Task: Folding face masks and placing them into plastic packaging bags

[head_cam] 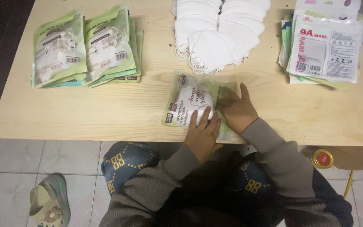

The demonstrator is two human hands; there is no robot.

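At near edge of wooden counter (106, 113): green mask packet (190, 103) lies flat. Left hand (202, 134) open, fingers pressing on packet. Right hand (237, 110) open, flat on packet's right end. Loose white masks (219, 33) piled behind; packet stacks (85, 46) far left.

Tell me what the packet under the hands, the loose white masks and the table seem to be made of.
Packet: thin glossy plastic film, likely; it shines and wrinkles.
White masks: soft matte fabric, probably non-woven, with thin ear loops.
Table: pale wood or wood-look board, grain lines visible, smooth finish.
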